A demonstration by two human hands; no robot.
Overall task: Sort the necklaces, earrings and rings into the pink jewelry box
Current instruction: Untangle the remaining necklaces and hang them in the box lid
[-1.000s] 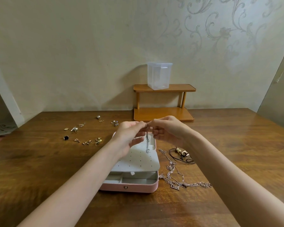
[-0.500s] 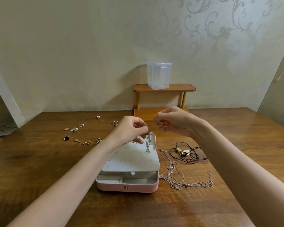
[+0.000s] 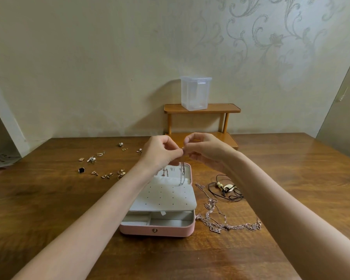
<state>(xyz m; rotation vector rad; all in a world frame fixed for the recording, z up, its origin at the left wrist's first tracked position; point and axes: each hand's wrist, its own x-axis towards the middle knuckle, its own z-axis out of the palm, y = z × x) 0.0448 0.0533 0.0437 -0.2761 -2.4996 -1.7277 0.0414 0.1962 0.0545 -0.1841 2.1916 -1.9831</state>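
The pink jewelry box [image 3: 157, 230] lies open at the table's middle, its white perforated earring panel [image 3: 164, 196] raised over the bottom compartments. Above the box's far end, my left hand [image 3: 160, 152] and my right hand [image 3: 204, 150] meet fingertip to fingertip, both pinching the top of a thin silver necklace [image 3: 181, 174] that dangles in front of the lid. Another chain hangs inside the lid, partly hidden by my left wrist. Loose earrings and rings [image 3: 105, 164] are scattered to the left.
Right of the box lie a black cord necklace [image 3: 226, 187] with beads and several tangled rose-gold chains [image 3: 226, 221]. A small wooden two-tier shelf [image 3: 202, 109] stands against the wall, carrying a clear plastic container [image 3: 195, 92].
My hands drew apart half a second ago and have come back together at the chain's top. They sit higher than a second ago.
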